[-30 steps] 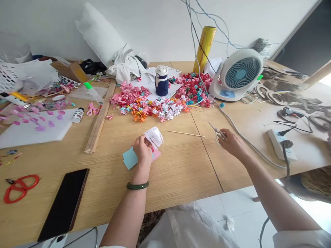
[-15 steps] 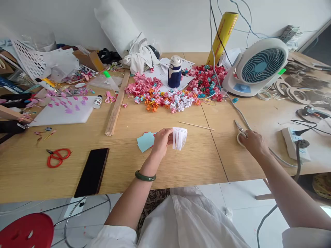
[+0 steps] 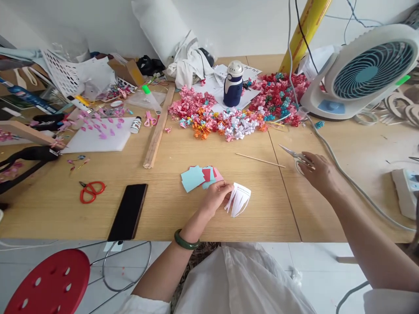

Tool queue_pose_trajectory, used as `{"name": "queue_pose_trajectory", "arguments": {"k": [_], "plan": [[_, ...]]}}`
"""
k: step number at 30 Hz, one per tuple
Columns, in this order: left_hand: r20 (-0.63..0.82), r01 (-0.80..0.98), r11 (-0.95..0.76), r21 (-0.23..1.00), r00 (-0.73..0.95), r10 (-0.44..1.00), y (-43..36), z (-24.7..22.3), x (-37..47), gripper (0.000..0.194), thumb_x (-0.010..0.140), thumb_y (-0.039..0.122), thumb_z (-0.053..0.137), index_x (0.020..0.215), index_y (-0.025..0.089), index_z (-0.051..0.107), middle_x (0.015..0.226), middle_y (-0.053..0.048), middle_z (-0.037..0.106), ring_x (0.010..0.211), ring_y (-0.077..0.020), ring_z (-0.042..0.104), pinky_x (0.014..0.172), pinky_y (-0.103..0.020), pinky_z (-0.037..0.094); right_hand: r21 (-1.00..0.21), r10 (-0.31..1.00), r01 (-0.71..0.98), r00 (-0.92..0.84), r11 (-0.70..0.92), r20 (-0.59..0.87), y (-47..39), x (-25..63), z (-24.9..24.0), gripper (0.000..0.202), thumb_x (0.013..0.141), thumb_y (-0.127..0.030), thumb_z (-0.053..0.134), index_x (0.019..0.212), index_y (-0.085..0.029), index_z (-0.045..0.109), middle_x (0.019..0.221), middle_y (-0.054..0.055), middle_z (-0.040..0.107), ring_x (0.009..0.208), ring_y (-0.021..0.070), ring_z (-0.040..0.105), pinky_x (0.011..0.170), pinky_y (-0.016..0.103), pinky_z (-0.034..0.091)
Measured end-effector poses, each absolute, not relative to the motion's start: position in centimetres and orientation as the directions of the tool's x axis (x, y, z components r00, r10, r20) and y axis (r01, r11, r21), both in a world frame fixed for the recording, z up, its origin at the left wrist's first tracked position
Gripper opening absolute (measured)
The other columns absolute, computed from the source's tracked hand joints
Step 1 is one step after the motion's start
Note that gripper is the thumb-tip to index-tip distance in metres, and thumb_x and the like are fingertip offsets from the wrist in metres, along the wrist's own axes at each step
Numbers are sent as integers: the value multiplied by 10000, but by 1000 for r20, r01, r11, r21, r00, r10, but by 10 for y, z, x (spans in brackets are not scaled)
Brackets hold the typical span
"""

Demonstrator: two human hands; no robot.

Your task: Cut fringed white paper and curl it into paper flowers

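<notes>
My left hand [image 3: 216,196] is closed on a small white paper [image 3: 239,201], cut into a fringe of narrow strips along its lower side. Just behind that hand lie paper pieces [image 3: 193,178] in light blue, red and pink, overlapping on the table. Over on the right, my right hand [image 3: 319,172] grips a pair of scissors [image 3: 291,152] by its pale handles. The scissor blades point left and away from me. Between the hands and farther back rests a thin wooden stick [image 3: 260,160].
Small folded flowers [image 3: 232,124] surround a blue bottle [image 3: 233,85]. A fan [image 3: 366,74] and its cable stand at right. A wooden bar [image 3: 159,128], red-handled scissors [image 3: 92,192], a phone [image 3: 128,211] and a white foam sheet [image 3: 104,139] lie left. A red stool [image 3: 49,283] stands below.
My right hand has brought the scissors leftward across the table. My left hand has drawn the fringed paper nearer to me, uncovering more coloured paper. The view has shifted left.
</notes>
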State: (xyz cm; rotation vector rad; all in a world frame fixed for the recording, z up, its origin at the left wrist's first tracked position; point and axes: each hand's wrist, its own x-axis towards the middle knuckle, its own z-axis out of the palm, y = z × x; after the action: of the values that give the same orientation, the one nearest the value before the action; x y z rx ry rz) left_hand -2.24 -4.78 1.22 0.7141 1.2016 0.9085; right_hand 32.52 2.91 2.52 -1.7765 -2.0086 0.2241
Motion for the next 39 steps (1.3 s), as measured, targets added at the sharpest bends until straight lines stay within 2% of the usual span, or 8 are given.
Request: {"name": "queue_pose_trajectory", "arguments": {"k": [7,13,27,30,32,34,36,39], "plan": [[-438,-176,449,876,99,893,-50,4,-33,223,698,395,761,703,197,658,691,-10,693,619,-169,646,562,-259,528,-378,938,869,-233,320,258,70,307,6,323,926,-288,571,1221,-182,649,1186,145,712,1162,287,573,1007,404,420],[-456,-187,467,864,99,884,-52,1,-35,238,719,411,747,726,196,645,715,-11,701,652,-174,659,592,-265,538,-313,776,716,-519,624,359,115,274,-1,376,943,-283,521,1232,-99,676,1100,185,741,1061,281,630,960,436,477],[-494,-196,512,836,135,859,-49,1,-36,251,741,405,735,754,180,624,713,11,690,670,-153,661,591,-247,545,-353,752,671,-513,652,415,146,250,-8,312,887,-242,521,1085,-188,756,1079,136,757,1043,286,677,937,473,540],[-491,-186,512,838,151,858,-44,7,-34,259,725,401,750,750,170,636,707,7,689,639,-143,648,566,-240,536,-510,830,678,-289,529,476,109,230,11,279,913,-274,530,1047,-194,761,1061,127,758,1026,280,678,904,467,549],[-454,-167,480,861,172,874,-39,12,-34,270,729,408,752,771,160,652,718,0,695,623,-134,641,563,-237,533,-762,924,524,-189,380,331,79,208,23,273,925,-348,563,1031,-192,761,1023,112,765,917,240,702,773,390,583],[-440,-123,472,873,221,871,-32,17,-33,284,748,422,744,800,155,662,726,-9,703,614,-134,644,548,-234,527,-933,959,313,-269,177,92,50,186,30,325,907,-450,613,1033,-185,755,970,93,774,843,204,706,740,349,583],[-397,-96,431,897,251,883,-26,21,-32,283,767,425,735,820,158,661,726,-8,702,615,-142,652,548,-243,535,-978,912,210,-398,-13,-98,30,169,32,383,870,-518,650,1003,-175,756,930,80,776,795,182,699,723,320,570],[-311,-21,327,945,259,914,-19,22,-28,271,790,422,724,836,164,656,729,-11,703,629,-153,665,571,-254,546,-961,866,237,-441,-142,-237,17,159,29,402,769,-564,737,808,-164,744,712,31,721,613,135,619,540,252,472]]}}
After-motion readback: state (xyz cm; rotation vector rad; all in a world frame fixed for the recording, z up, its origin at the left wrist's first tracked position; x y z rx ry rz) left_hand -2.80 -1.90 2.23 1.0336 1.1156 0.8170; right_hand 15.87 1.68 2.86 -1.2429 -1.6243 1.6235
